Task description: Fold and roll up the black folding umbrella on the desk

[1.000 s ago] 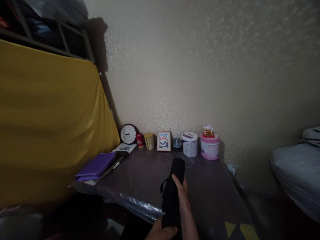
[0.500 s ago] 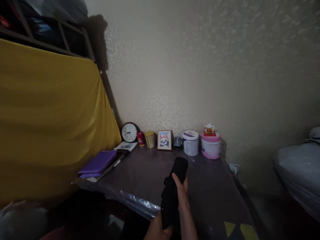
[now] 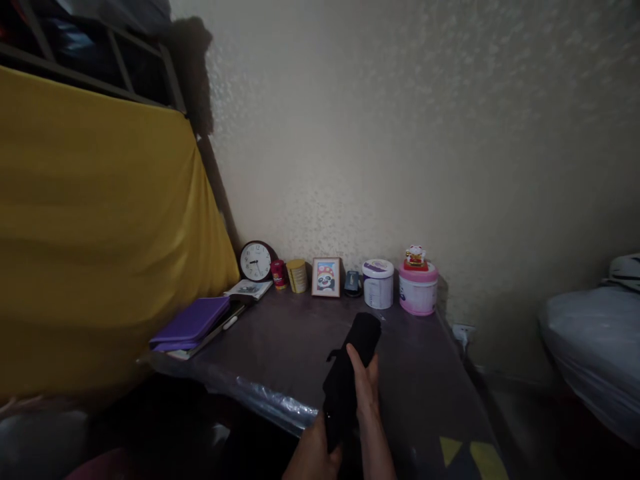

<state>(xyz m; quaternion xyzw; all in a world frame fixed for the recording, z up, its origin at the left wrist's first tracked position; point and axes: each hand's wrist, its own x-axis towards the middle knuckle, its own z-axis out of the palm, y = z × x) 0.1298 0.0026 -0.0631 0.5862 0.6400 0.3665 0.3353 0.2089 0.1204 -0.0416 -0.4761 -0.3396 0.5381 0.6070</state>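
Note:
A black folded umbrella [image 3: 350, 373] is held slanting over the near part of the table, its thick end pointing away from me. My left hand [image 3: 317, 448] is closed round its lower end, near the table's front edge. Higher up, my right hand [image 3: 367, 390] grips it from the right side, with the thumb lying along the top. A small strap or flap sticks out on the umbrella's left side. Parts of the fingers of both hands are hidden behind the dark fabric.
Against the wall on the dark table [image 3: 280, 347] stand a clock [image 3: 257, 261], a red can [image 3: 279, 275], a yellow can [image 3: 297, 276], a framed panda picture [image 3: 326, 277] and two tubs [image 3: 379, 285]. Purple folders [image 3: 193, 323] lie left, beside a yellow curtain [image 3: 100, 233].
The umbrella's far end has shifted slightly to the right, and its side strap stands out more. Both hands keep their hold. The whole view has moved a little.

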